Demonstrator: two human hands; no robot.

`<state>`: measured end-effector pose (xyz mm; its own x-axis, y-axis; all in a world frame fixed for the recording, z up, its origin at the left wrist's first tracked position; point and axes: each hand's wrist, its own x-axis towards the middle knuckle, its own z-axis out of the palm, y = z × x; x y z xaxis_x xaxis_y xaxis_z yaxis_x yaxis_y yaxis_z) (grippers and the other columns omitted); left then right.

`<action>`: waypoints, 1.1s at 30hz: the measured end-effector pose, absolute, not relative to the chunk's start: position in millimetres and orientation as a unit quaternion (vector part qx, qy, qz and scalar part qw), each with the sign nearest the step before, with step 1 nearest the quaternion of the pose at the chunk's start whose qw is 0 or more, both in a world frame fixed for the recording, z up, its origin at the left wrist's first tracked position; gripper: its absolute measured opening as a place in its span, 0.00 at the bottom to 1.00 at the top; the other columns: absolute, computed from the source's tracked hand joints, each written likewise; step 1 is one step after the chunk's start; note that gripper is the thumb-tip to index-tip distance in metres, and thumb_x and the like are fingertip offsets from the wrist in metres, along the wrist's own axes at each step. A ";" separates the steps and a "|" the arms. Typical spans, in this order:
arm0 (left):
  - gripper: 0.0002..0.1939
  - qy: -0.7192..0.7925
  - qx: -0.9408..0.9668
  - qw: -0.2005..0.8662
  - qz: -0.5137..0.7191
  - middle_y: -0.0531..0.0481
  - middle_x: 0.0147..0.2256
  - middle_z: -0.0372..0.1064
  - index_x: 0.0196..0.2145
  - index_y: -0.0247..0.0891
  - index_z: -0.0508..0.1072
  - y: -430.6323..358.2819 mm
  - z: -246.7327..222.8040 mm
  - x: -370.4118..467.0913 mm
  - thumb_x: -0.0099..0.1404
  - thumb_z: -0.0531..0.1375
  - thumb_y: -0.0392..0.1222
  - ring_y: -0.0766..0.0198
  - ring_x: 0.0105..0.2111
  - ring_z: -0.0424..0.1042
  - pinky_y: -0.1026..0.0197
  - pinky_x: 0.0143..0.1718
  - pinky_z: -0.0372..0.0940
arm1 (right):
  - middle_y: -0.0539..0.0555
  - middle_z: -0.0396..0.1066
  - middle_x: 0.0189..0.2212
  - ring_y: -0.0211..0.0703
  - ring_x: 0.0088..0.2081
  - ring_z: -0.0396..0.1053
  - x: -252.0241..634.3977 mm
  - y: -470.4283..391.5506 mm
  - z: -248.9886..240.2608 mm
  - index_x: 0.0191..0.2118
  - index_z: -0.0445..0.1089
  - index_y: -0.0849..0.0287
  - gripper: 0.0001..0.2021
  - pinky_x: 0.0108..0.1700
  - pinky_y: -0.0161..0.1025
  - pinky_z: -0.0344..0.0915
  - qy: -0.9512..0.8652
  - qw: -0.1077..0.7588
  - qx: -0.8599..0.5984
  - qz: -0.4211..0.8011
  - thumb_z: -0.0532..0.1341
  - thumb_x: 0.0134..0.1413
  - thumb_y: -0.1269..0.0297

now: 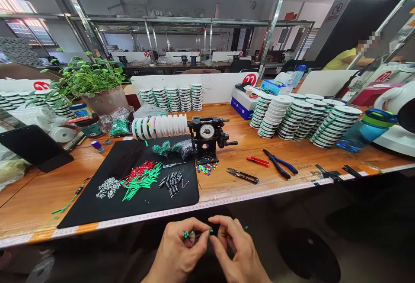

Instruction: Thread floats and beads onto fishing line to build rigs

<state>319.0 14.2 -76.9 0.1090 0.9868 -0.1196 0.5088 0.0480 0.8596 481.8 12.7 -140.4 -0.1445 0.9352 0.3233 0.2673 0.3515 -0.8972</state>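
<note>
Below the table's front edge, my left hand is closed, thumb and forefinger pinched together. Small green pieces show in its curl, and a dark thin strand seems to run from them toward the fingertips. My right hand faces it with bent fingers, its thumb tip close to a green tip between the hands. Whatever the right fingers grip is too small to make out. On the black mat beyond lie green sticks, red sticks, clear beads and black cylinders.
A black winding machine carries a row of white spools. Colored beads, snips, a red tube and blue-handled pliers lie to its right. Stacked spools, a bottle and a potted plant stand farther back.
</note>
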 end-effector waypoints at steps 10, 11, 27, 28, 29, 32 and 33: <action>0.23 0.561 0.565 0.525 0.300 0.55 0.22 0.53 0.26 0.35 0.73 14.6 -77.9 308.6 0.61 0.63 0.61 0.66 0.24 0.49 0.65 0.24 0.48 | 0.45 0.60 0.19 0.38 0.21 0.60 494.2 18.4 -132.3 0.30 0.68 0.56 0.05 0.31 0.38 0.56 -0.759 0.406 -0.451 0.235 0.57 0.53 0.72; 0.25 0.551 0.547 0.545 0.316 0.56 0.22 0.51 0.24 0.35 0.72 16.0 -75.6 300.7 0.59 0.63 0.63 0.67 0.24 0.48 0.65 0.24 0.47 | 0.46 0.60 0.20 0.39 0.23 0.61 501.9 21.4 -134.0 0.29 0.67 0.56 0.04 0.30 0.37 0.56 -0.742 0.405 -0.467 0.259 0.57 0.53 0.71; 0.12 0.593 0.612 0.454 0.262 0.56 0.23 0.55 0.36 0.36 0.77 15.4 -70.1 314.1 0.65 0.61 0.48 0.66 0.25 0.53 0.64 0.27 0.50 | 0.51 0.70 0.29 0.42 0.31 0.66 498.6 26.8 -116.4 0.40 0.72 0.59 0.13 0.35 0.37 0.63 -0.586 0.351 -0.397 0.613 0.59 0.63 0.53; 0.13 0.588 0.592 0.473 0.284 0.56 0.24 0.56 0.40 0.37 0.75 16.7 -71.1 312.1 0.65 0.62 0.49 0.66 0.26 0.55 0.64 0.28 0.52 | 0.51 0.69 0.29 0.41 0.30 0.64 496.8 27.6 -118.6 0.37 0.72 0.59 0.15 0.34 0.37 0.61 -0.585 0.359 -0.427 0.588 0.59 0.63 0.52; 0.16 0.577 0.566 0.500 0.311 0.56 0.26 0.58 0.43 0.37 0.73 18.1 -72.6 309.8 0.64 0.62 0.51 0.65 0.27 0.56 0.65 0.29 0.54 | 0.51 0.69 0.29 0.41 0.31 0.64 496.7 28.2 -120.3 0.36 0.72 0.60 0.16 0.34 0.37 0.60 -0.587 0.364 -0.450 0.566 0.59 0.63 0.51; 0.21 0.532 0.503 0.577 0.361 0.55 0.29 0.62 0.40 0.38 0.67 20.2 -79.3 305.5 0.65 0.60 0.60 0.67 0.26 0.55 0.65 0.28 0.54 | 0.52 0.70 0.28 0.42 0.29 0.64 501.7 28.8 -122.8 0.36 0.74 0.59 0.17 0.32 0.37 0.59 -0.604 0.354 -0.478 0.530 0.59 0.64 0.49; 0.22 0.523 0.498 0.589 0.363 0.55 0.28 0.61 0.36 0.38 0.66 19.7 -81.6 305.7 0.65 0.58 0.63 0.67 0.25 0.54 0.65 0.27 0.52 | 0.52 0.72 0.28 0.43 0.30 0.65 503.8 29.2 -123.5 0.35 0.75 0.58 0.17 0.33 0.37 0.59 -0.614 0.351 -0.483 0.516 0.59 0.64 0.49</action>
